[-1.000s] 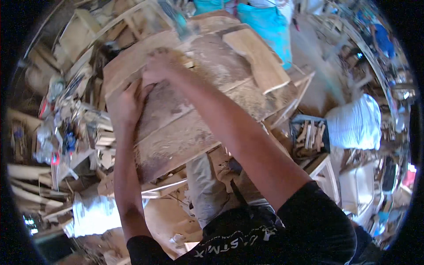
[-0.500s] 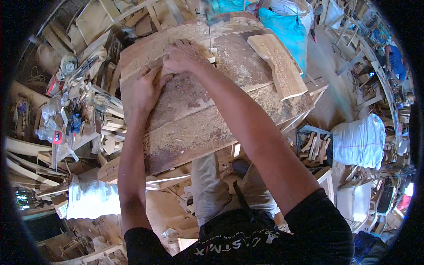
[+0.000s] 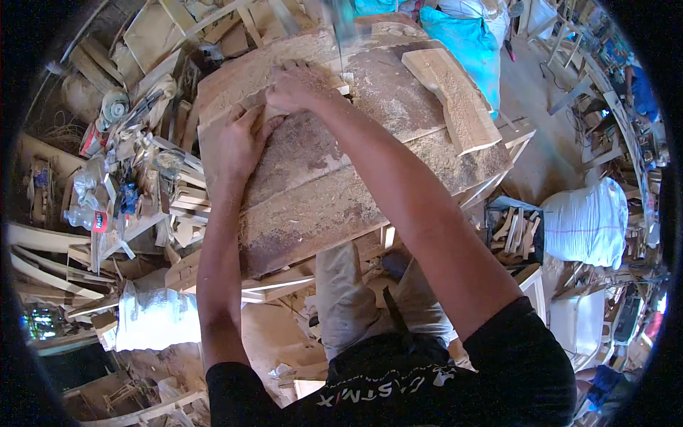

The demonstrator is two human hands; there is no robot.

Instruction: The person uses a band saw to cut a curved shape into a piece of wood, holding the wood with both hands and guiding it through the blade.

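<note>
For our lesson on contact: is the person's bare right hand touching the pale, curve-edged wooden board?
Apart: the head view shows sawdusty brown wooden tabletop between the bare right hand and the pale, curve-edged wooden board.

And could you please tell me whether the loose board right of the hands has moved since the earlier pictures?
No: judged against the tabletop, the loose board shows no shift either way.

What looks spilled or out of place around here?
Loose sawdust litters the worktop untidily, and at left a clear plastic bottle lies on its side, odd among the wood scraps.
</note>
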